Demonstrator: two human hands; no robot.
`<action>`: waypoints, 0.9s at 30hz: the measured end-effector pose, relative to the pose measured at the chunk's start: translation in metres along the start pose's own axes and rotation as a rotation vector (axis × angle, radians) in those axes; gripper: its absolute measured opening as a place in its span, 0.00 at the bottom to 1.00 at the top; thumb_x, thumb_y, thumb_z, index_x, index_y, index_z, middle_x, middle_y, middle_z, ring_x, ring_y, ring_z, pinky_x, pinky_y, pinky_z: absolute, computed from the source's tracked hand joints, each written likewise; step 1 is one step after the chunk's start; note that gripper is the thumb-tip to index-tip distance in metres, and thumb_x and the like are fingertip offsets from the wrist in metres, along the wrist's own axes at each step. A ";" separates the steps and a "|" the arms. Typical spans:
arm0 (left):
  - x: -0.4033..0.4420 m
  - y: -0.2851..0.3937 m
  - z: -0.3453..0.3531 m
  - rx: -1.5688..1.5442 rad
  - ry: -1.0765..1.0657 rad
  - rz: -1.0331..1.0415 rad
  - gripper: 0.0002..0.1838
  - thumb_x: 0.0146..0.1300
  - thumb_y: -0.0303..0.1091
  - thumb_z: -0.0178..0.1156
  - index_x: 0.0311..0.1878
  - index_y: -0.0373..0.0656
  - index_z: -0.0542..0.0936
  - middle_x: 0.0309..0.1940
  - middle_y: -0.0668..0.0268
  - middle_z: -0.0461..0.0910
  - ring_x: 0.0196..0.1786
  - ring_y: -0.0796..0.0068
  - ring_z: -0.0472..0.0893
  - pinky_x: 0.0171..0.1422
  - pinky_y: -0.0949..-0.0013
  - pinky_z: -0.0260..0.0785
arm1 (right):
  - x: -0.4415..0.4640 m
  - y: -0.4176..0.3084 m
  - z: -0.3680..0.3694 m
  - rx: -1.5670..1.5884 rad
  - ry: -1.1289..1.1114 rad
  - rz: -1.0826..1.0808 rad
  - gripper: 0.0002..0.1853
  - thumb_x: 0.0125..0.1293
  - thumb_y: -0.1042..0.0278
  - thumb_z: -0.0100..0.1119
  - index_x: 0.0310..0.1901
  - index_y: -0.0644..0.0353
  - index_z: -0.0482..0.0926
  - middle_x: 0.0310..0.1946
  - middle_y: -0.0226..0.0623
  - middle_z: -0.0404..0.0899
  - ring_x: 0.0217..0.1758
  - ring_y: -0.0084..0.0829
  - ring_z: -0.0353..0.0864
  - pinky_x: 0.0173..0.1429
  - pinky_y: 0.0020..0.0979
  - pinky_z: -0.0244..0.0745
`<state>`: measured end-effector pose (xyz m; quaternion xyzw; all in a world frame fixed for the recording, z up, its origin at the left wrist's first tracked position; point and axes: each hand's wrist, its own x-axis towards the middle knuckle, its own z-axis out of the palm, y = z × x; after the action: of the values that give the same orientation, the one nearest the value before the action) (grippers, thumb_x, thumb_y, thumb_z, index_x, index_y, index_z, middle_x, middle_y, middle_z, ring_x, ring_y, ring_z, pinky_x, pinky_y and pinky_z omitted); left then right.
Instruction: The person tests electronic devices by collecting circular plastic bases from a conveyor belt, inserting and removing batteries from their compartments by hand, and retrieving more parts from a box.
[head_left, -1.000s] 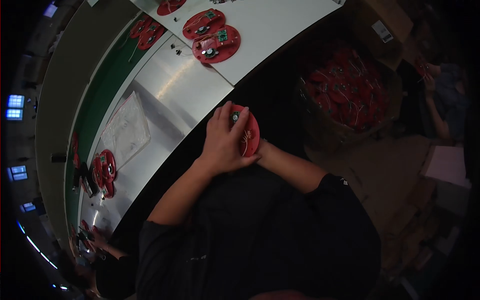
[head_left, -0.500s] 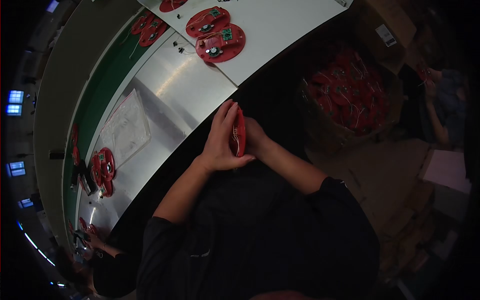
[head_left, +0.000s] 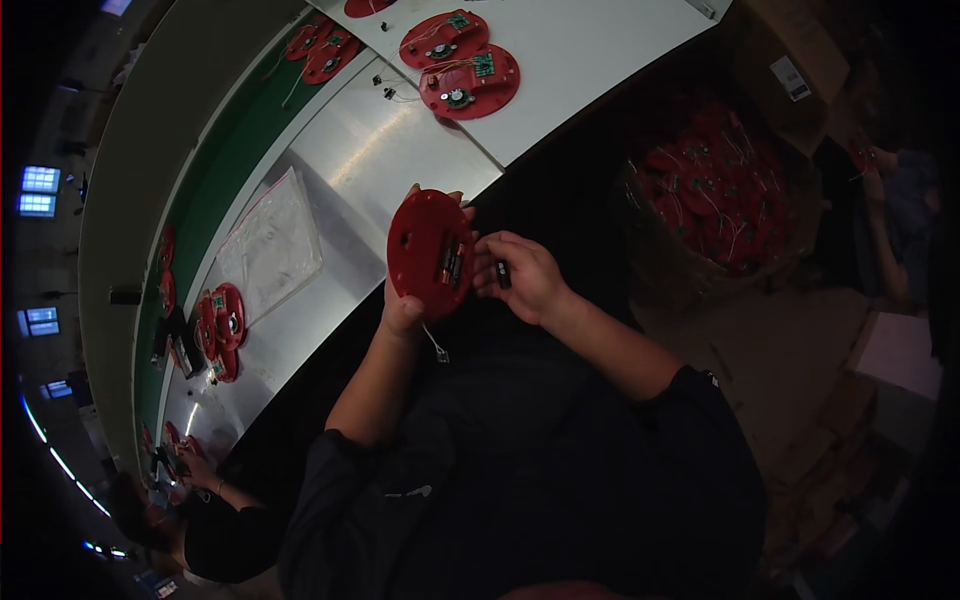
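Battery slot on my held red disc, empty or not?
Not empty: batteries show in the red disc; whether full, cannot tell.

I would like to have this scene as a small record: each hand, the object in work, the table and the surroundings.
Left hand: holds a red disc near its edge
Right hand: beside the disc, contact unclear; small dark piece in curled fingers
Disc: batteries showing in open compartment; small connector hangs on a wire below
White tabletop: red assemblies with green boards
Metal surface: clear plastic bag
Right background: heap of red parts
Lower left: another person's hand
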<state>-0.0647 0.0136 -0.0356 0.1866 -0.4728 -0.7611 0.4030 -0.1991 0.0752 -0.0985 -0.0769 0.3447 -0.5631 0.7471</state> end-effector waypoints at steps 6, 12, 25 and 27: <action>-0.001 0.022 -0.003 0.326 -0.106 0.139 0.71 0.31 0.66 0.73 0.72 0.39 0.43 0.68 0.50 0.54 0.70 0.56 0.59 0.72 0.55 0.51 | 0.009 0.002 -0.006 0.044 0.118 -0.023 0.11 0.69 0.62 0.45 0.42 0.59 0.72 0.37 0.39 0.77 0.37 0.32 0.77 0.43 0.34 0.74; 0.003 0.052 0.006 1.160 -0.397 0.639 0.65 0.30 0.57 0.77 0.71 0.42 0.53 0.69 0.44 0.49 0.72 0.46 0.54 0.71 0.49 0.50 | 0.007 0.004 0.009 -0.066 0.053 -0.224 0.13 0.70 0.59 0.44 0.45 0.58 0.72 0.41 0.38 0.77 0.44 0.33 0.78 0.49 0.34 0.74; 0.000 0.009 -0.013 1.074 -0.374 0.339 0.62 0.29 0.52 0.76 0.69 0.41 0.56 0.68 0.45 0.51 0.70 0.46 0.56 0.69 0.54 0.55 | 0.027 0.009 0.017 0.384 -0.306 0.029 0.13 0.69 0.60 0.47 0.49 0.57 0.71 0.41 0.36 0.76 0.44 0.32 0.78 0.47 0.37 0.75; -0.001 0.008 -0.022 1.024 -0.382 0.356 0.65 0.32 0.56 0.76 0.71 0.40 0.50 0.70 0.47 0.50 0.72 0.50 0.55 0.71 0.55 0.52 | 0.024 0.012 0.011 0.277 -0.224 0.038 0.13 0.69 0.60 0.48 0.50 0.57 0.71 0.43 0.37 0.77 0.45 0.33 0.78 0.49 0.38 0.75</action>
<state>-0.0460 0.0006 -0.0391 0.1346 -0.8696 -0.3758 0.2907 -0.1799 0.0551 -0.1066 -0.0289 0.1799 -0.5789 0.7948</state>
